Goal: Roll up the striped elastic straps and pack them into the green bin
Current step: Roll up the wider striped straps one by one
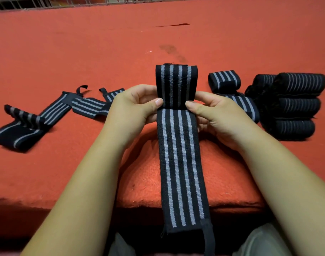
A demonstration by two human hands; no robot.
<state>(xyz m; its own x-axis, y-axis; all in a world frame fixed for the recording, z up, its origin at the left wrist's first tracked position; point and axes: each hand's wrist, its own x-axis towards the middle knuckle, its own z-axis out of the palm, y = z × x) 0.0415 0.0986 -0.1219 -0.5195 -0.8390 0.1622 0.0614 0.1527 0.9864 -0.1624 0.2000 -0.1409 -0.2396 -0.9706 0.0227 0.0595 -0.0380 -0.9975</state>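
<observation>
Strap [178, 154] tail hangs off worktop [84, 43] edge twd lap. L hand [134, 108] & R hand [213, 115] both pinch its folded-over top: rolling looks barely begun. Next: tight, square turns. Loose straps [52, 111] left, rolled straps [296, 104] right; green bin not in view.

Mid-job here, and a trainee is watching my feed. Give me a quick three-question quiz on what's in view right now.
1. True or false: the left hand and the right hand both pinch the strap.
2. Pick one: the rolled straps lie A) left of the hands, B) right of the hands, C) in a bin.
3. Short answer: where does the strap's free end hang?

Key: 1. True. 2. B. 3. Over the near edge of the table, toward the person.
</observation>
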